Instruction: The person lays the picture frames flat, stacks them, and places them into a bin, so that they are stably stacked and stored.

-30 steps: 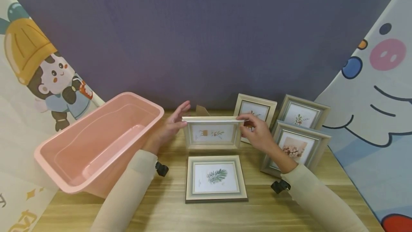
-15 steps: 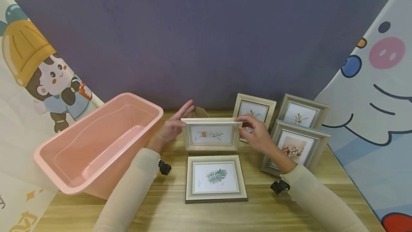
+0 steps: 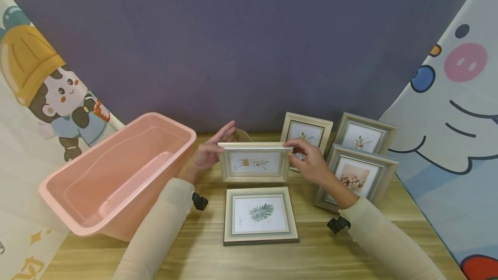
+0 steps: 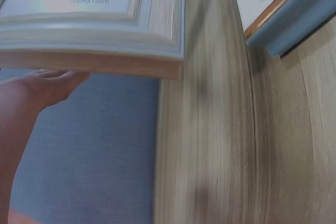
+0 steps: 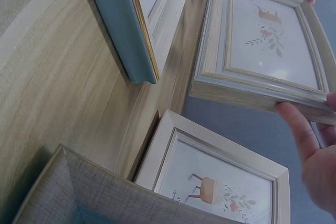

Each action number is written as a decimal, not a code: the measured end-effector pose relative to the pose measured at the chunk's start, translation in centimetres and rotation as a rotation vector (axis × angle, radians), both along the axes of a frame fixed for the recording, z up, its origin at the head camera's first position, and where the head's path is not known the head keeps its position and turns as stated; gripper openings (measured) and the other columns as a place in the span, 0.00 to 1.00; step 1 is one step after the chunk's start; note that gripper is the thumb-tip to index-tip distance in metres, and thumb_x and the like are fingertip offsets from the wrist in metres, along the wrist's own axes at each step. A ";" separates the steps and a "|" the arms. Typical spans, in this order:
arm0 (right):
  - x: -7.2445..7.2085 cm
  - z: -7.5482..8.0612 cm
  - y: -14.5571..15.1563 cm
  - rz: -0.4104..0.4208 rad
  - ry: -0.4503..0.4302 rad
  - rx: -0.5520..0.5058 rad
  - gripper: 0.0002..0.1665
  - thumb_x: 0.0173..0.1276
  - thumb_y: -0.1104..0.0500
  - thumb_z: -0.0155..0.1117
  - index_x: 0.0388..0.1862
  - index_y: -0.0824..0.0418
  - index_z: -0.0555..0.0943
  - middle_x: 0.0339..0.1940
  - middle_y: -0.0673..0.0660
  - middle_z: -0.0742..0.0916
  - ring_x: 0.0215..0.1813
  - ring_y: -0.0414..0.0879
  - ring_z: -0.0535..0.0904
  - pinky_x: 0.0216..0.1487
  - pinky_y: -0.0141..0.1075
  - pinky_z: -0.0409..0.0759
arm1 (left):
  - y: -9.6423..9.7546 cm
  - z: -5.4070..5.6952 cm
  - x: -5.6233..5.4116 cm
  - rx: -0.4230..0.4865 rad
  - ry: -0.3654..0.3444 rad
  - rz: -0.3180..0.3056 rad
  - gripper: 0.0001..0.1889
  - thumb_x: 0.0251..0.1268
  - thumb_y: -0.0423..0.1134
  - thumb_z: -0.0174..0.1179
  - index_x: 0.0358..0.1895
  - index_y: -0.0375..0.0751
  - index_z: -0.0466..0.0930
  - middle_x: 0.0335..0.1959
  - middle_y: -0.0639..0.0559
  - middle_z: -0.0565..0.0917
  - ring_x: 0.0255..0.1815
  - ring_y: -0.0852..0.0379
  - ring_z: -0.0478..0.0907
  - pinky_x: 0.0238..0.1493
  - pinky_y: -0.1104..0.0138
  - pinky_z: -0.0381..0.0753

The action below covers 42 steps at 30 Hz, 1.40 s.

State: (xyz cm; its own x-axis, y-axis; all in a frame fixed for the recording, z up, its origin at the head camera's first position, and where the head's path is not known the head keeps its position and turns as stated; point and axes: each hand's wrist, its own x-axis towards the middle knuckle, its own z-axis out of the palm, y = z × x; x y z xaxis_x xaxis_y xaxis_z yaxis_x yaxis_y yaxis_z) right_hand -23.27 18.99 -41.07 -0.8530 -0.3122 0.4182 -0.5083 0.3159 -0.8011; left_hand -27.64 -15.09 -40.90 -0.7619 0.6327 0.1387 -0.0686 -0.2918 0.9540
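A cream picture frame (image 3: 254,163) with a chair-and-flowers print stands on its long side, slightly tilted, at mid table. My right hand (image 3: 311,163) pinches its upper right corner, index finger on the top edge and thumb at the side. At its upper left corner my left hand (image 3: 208,152) rests the thumb, while the other fingers stretch out straight behind. A brown stand flap (image 3: 244,135) pokes up behind the frame, close to those fingertips. In the right wrist view the frame front (image 5: 273,40) shows whole. Just before it lies another frame (image 3: 260,215) with a green leaf print, face up.
To the left is a large pink tub (image 3: 116,176). At the right stand a cream frame (image 3: 307,135), a grey-gold frame (image 3: 363,135) and, before it, a frame with a pink flower photo (image 3: 355,178). A dark grey panel (image 3: 249,55) rises behind the wooden table (image 3: 330,249).
The left hand's fingers have moved slightly right and in behind the upright frame, towards the flap. The right hand keeps its pinch, and the frame has barely shifted.
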 end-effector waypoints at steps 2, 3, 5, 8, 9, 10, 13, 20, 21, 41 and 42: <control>0.0 0.0 0.0 0.001 0.004 0.003 0.17 0.70 0.73 0.60 0.56 0.67 0.81 0.57 0.67 0.84 0.50 0.64 0.84 0.36 0.34 0.89 | 0.0 0.0 0.0 -0.004 0.004 -0.003 0.51 0.56 0.29 0.50 0.84 0.49 0.35 0.85 0.44 0.28 0.84 0.36 0.23 0.79 0.35 0.28; 0.0 0.0 0.1 0.001 0.004 0.005 0.17 0.70 0.73 0.60 0.56 0.66 0.81 0.57 0.66 0.83 0.50 0.64 0.84 0.36 0.34 0.89 | 0.0 0.0 0.0 -0.008 0.008 -0.003 0.51 0.56 0.29 0.50 0.84 0.48 0.36 0.85 0.44 0.28 0.84 0.35 0.24 0.79 0.35 0.28; 0.0 -0.1 0.1 -0.001 0.006 0.008 0.16 0.70 0.73 0.60 0.55 0.66 0.81 0.57 0.66 0.83 0.50 0.65 0.84 0.35 0.34 0.89 | -0.1 -0.1 0.1 -0.018 0.016 0.002 0.51 0.56 0.30 0.52 0.84 0.47 0.36 0.85 0.42 0.29 0.83 0.34 0.25 0.79 0.35 0.29; 0.0 -0.2 0.2 -0.003 0.018 0.014 0.16 0.70 0.73 0.60 0.55 0.66 0.81 0.58 0.66 0.83 0.49 0.64 0.84 0.35 0.33 0.89 | -0.1 -0.2 0.1 -0.043 0.041 0.022 0.50 0.57 0.30 0.52 0.84 0.45 0.38 0.84 0.39 0.31 0.83 0.33 0.28 0.79 0.35 0.31; 0.0 -0.2 0.2 -0.003 0.024 0.015 0.16 0.70 0.73 0.60 0.55 0.66 0.81 0.58 0.66 0.83 0.48 0.63 0.84 0.35 0.33 0.89 | -0.2 -0.2 0.1 -0.053 0.056 0.034 0.49 0.57 0.30 0.52 0.83 0.44 0.38 0.84 0.38 0.32 0.82 0.32 0.29 0.79 0.35 0.33; -0.1 -0.2 0.2 -0.002 0.032 0.016 0.16 0.70 0.73 0.60 0.55 0.66 0.81 0.57 0.66 0.83 0.48 0.63 0.84 0.35 0.33 0.88 | -0.2 -0.3 0.2 -0.068 0.074 0.048 0.49 0.57 0.29 0.51 0.83 0.43 0.39 0.84 0.37 0.33 0.82 0.32 0.31 0.79 0.37 0.37; -0.1 -0.2 0.2 0.002 0.053 0.016 0.16 0.69 0.74 0.60 0.55 0.67 0.81 0.56 0.66 0.84 0.47 0.61 0.85 0.34 0.33 0.88 | -0.5 -0.3 0.3 -0.117 0.129 0.092 0.46 0.59 0.28 0.50 0.83 0.40 0.41 0.83 0.35 0.39 0.80 0.32 0.38 0.76 0.48 0.51; -0.1 -0.2 0.2 -0.001 0.059 0.000 0.17 0.69 0.74 0.61 0.55 0.67 0.81 0.54 0.66 0.84 0.46 0.60 0.85 0.33 0.34 0.88 | -1.1 -0.1 0.9 -0.283 0.221 0.234 0.37 0.70 0.28 0.53 0.81 0.38 0.53 0.82 0.39 0.54 0.78 0.37 0.54 0.67 0.66 0.68; -0.1 -0.3 0.2 -0.002 0.059 -0.001 0.17 0.69 0.74 0.61 0.55 0.67 0.81 0.54 0.66 0.84 0.46 0.60 0.85 0.33 0.34 0.88 | -1.2 0.0 1.1 -0.326 0.225 0.263 0.36 0.71 0.30 0.55 0.80 0.41 0.55 0.81 0.42 0.58 0.77 0.39 0.57 0.68 0.64 0.68; -0.3 0.2 -0.1 0.003 0.051 -0.002 0.17 0.70 0.72 0.61 0.56 0.65 0.80 0.53 0.64 0.84 0.42 0.49 0.85 0.33 0.36 0.89 | -0.9 1.4 3.5 -0.419 0.370 0.540 0.13 0.69 0.31 0.64 0.54 0.29 0.82 0.56 0.40 0.79 0.49 0.63 0.80 0.47 0.73 0.85; -0.2 0.2 -0.2 0.002 0.051 -0.002 0.17 0.70 0.72 0.61 0.56 0.65 0.80 0.52 0.64 0.84 0.42 0.51 0.85 0.33 0.36 0.89 | -0.9 1.3 3.5 -0.412 0.385 0.554 0.12 0.69 0.30 0.64 0.52 0.28 0.83 0.55 0.40 0.79 0.47 0.65 0.81 0.47 0.74 0.85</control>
State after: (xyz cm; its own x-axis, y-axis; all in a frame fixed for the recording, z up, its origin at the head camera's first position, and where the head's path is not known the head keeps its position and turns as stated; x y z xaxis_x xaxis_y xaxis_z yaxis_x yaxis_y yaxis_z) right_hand -23.52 18.83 -40.83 -0.8298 -0.3132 0.4619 -0.5494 0.3126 -0.7749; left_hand -24.16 -15.95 -39.61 -0.9271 0.2328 0.2937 0.3404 0.1951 0.9198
